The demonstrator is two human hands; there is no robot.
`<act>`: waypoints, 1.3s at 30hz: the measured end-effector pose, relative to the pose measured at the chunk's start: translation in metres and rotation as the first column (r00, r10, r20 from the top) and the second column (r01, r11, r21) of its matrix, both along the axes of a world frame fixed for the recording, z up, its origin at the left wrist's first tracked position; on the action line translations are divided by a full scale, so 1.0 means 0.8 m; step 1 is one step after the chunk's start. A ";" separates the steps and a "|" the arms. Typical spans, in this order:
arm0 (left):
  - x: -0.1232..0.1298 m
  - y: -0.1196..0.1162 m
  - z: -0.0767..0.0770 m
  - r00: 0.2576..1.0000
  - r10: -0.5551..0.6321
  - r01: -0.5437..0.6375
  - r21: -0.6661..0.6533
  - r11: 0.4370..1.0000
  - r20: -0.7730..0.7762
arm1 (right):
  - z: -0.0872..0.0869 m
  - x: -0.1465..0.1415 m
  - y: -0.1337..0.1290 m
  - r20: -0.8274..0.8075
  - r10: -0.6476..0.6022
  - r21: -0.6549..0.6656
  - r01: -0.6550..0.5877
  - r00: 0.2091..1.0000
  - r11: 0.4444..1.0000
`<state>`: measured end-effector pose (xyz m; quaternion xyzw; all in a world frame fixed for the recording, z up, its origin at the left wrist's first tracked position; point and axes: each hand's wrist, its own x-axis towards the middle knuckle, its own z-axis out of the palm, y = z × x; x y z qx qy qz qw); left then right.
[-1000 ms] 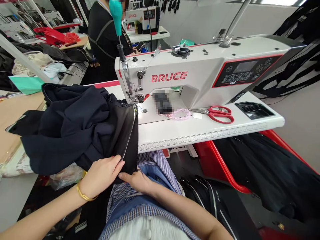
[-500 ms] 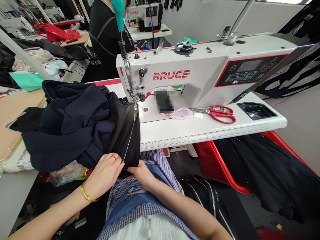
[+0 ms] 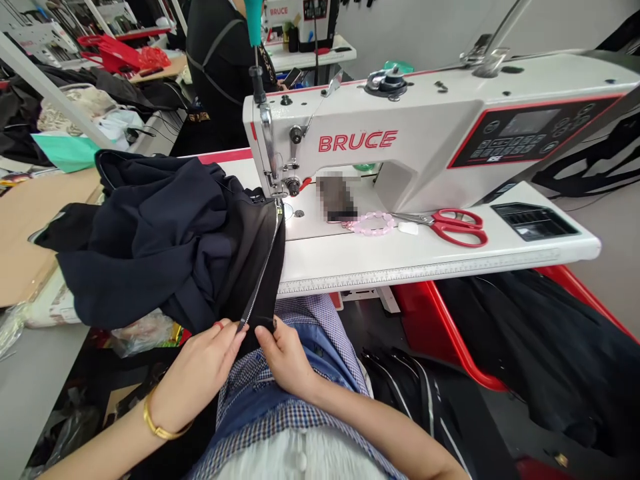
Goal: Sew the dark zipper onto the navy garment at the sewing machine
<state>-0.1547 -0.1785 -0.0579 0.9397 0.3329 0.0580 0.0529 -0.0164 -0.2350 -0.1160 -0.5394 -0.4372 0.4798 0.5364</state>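
Observation:
A dark navy garment [image 3: 165, 233] lies bunched on the left of the sewing machine [image 3: 360, 133], its black edge running under the needle area. Along that edge a zipper [image 3: 261, 270] stretches from the presser foot down toward my lap. My left hand [image 3: 210, 363] pinches the zipper's lower end, fingers closed on it. Just to its right, my right hand [image 3: 285, 353] grips the garment's black edge between thumb and fingers. Both hands sit below the table's front edge, above my checked apron [image 3: 320, 327].
Red-handled scissors [image 3: 455, 228], a pink bead bracelet [image 3: 375, 224] and a small white piece [image 3: 408, 228] lie on the machine table [image 3: 340, 267]. A red bin [image 3: 425, 320] of dark cloth stands below right. Another person [image 3: 220, 73] sits behind the machine.
The view has shifted, so the machine appears farther right and larger. My left hand has slid slightly down and left along the zipper; my right thumb has lifted up against the cloth edge.

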 end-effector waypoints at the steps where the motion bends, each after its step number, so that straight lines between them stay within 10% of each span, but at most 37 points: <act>1: -0.003 0.001 0.000 0.999 0.029 -0.028 -0.006 1.000 0.040 | 0.002 0.000 0.000 0.035 0.013 0.011 -0.014 0.999 1.000; 10: -0.008 -0.003 0.001 0.974 0.088 -0.060 -0.141 0.988 0.208 | 0.016 0.001 0.006 0.203 0.100 0.028 -0.108 0.974 0.994; 18: -0.001 -0.005 -0.005 0.988 -0.095 0.076 0.158 0.985 0.120 | 0.029 0.008 0.005 -0.084 0.168 -0.065 -0.174 0.982 0.983; 26: 0.008 -0.006 -0.006 0.979 -0.198 0.195 0.447 0.873 -0.041 | 0.027 0.024 0.009 0.078 0.288 -0.030 -0.287 0.954 0.958; 33: 0.016 0.001 -0.009 0.946 -0.312 0.323 0.367 0.872 -0.089 | 0.046 0.073 0.011 0.784 0.050 0.154 -0.271 0.619 0.950; 39: 0.037 0.015 -0.014 0.886 -0.436 0.461 0.211 0.862 -0.158 | 0.039 0.083 0.015 0.900 0.042 0.218 -0.531 0.434 0.819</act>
